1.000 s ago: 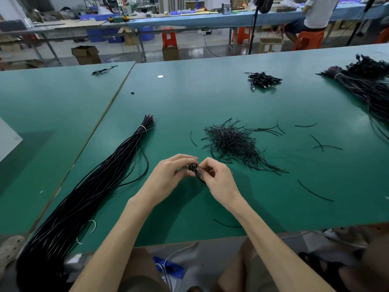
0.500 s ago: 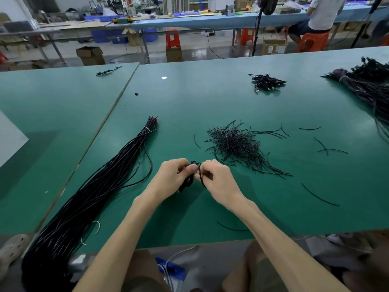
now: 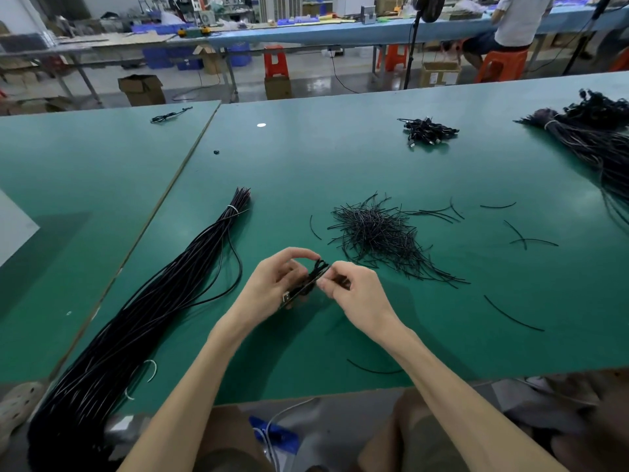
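Your left hand (image 3: 272,287) grips folded black cable (image 3: 310,281), fingers curled round it, thumb arched over top. Metal plug end sticks out below palm. Your right hand (image 3: 357,296) pinches cable's upper end, fingers clamped together on it. Cable sits between both hands, just above table (image 3: 340,165), near front edge. Pile of short black ties (image 3: 377,236) just beyond right hand. Long tied wire bundle (image 3: 136,318) left of left hand, running off table edge. Heap of coiled cables (image 3: 427,131) far back.

You're in a cable-assembly workshop: long green benches (image 3: 340,158), cable bundles (image 3: 143,315) (tied with bands), cardboard boxes (image 3: 141,90), orange stools (image 3: 275,61).
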The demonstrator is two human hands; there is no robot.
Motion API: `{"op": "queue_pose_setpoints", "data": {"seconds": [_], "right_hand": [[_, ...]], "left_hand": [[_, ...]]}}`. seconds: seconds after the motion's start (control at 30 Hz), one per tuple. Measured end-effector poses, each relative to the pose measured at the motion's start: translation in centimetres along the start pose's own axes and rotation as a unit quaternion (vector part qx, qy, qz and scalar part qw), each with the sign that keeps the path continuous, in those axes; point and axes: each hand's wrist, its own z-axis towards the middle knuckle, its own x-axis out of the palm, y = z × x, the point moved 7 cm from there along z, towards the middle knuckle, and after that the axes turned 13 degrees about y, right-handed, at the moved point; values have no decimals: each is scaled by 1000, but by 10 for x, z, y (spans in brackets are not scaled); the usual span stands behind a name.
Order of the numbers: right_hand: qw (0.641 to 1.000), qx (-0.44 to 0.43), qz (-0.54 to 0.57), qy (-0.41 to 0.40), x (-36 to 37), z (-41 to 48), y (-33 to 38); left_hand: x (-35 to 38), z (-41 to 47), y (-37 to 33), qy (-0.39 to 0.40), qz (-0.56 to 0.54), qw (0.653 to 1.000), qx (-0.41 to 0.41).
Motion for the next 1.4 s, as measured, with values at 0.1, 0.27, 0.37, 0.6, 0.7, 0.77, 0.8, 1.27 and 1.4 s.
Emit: {"op": "queue_pose_setpoints", "data": {"seconds": [0.1,0.27,0.37,0.6,0.7,0.77,0.8,1.27,1.4], "right_hand": [[999,-10,51,-6,-4,-5,2],[998,-4,65,-2,-7,-4,4],[998,9,64,6,-3,-5,2],[997,-18,-53,-50,-6,-12,9],[987,-70,-126,-69,-5,-15,17],[976,-105,-175,-74,-2,-17,24],[969,-121,-201,-73,1,-18,27],[982,-81,-160,-54,2,-15,20],[982,-93,-157,-47,4,-14,22]], "left_hand": [[-1,-4,3,-12,69,997,13],[0,-6,-3,-34,112,992,48],[1,-5,-10,-45,123,990,60],[11,9,-9,-90,217,972,3],[7,14,-8,-104,183,977,-32],[4,17,-6,-92,178,977,-75],[3,18,-2,-80,179,975,-102],[13,-2,11,-14,-104,991,-86],[14,-4,12,-27,-139,988,-67]]}}
